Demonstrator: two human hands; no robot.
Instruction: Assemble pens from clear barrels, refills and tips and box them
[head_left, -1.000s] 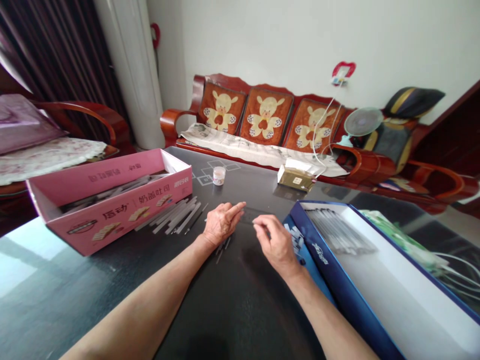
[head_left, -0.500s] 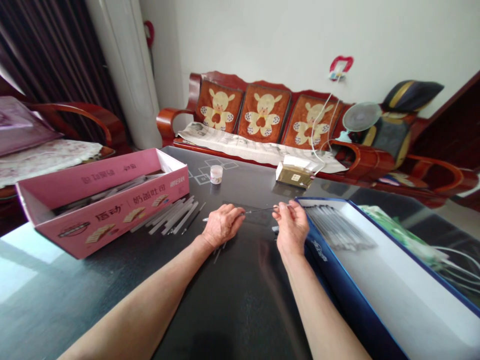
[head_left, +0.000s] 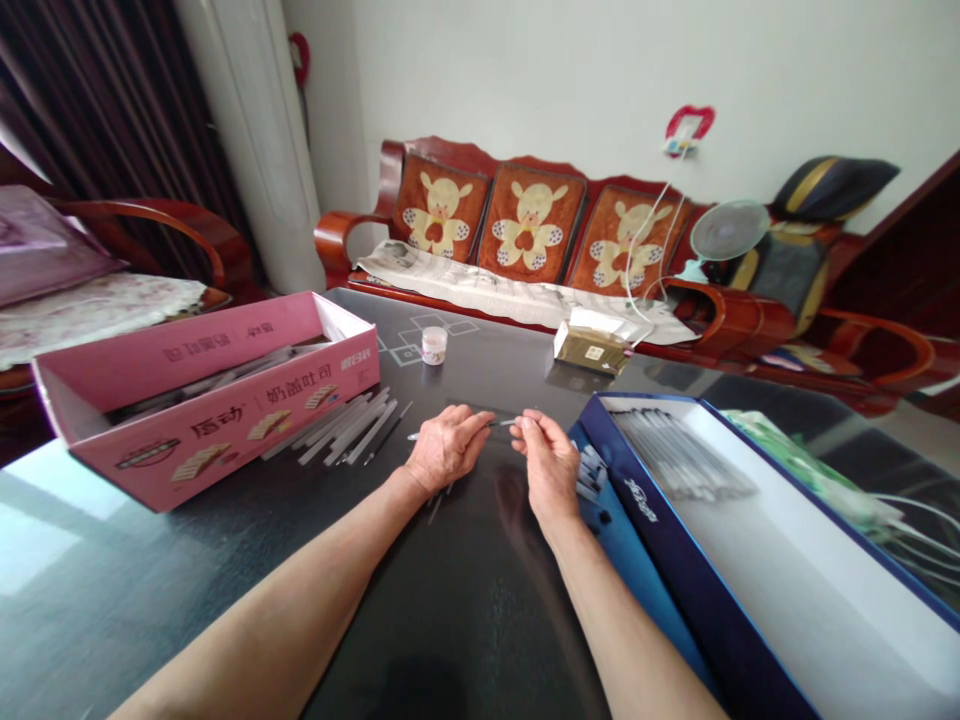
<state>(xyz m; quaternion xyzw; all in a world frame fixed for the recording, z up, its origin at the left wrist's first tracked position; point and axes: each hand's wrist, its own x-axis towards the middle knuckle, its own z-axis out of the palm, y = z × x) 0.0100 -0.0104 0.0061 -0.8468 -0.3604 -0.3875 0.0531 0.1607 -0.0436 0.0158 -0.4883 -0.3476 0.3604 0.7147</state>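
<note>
Slender clear rod (head_left: 499, 423) held across both hands, lower centre of frame, over the dark counter (head_left: 465, 610).

Right hand (head_left: 550, 465): fingers (head_left: 527, 427) pinched together on the rod. Left hand (head_left: 447, 450): fingers together over its other end, which shows beyond them; cannot tell if clamped. Progress as laid out: loose heap of pale rods (head_left: 337, 430) on counter, centre left, unboxed; more lie in the pink carton (head_left: 225, 420), left, and rows of them (head_left: 679, 455) in the blue box (head_left: 697, 570), right. Count in each not readable.
</note>
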